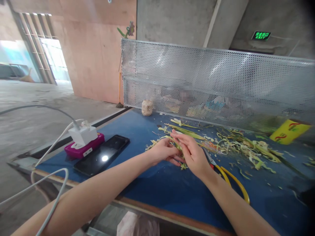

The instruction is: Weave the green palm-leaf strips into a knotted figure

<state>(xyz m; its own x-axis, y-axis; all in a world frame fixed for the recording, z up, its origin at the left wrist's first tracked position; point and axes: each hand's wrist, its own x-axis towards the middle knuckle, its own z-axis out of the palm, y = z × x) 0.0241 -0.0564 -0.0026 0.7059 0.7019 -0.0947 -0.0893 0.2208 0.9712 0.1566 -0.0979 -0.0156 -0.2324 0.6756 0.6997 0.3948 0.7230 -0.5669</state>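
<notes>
My left hand (167,151) is low over the blue tabletop (137,178), its fingers curled around some shredded green plant scraps (182,166). Close against it, my right hand (193,154) has its fingers stretched out and tilted over the same scraps. Part of what lies between the two palms is hidden. Yellow-handled scissors (237,183) lie partly under my right wrist, blades pointing away. Beyond my hands are long green leaf strips (189,132), and a heap of pale, curled plant peelings (246,149) spreads to the right.
A black phone (102,154) lies at left beside a magenta power strip (94,144) with a white plug adapter (83,135) and cables. One white cable crosses my left forearm. A perforated metal screen (209,82) borders the back, near a tape roll (147,108) and a yellow cylinder (289,131).
</notes>
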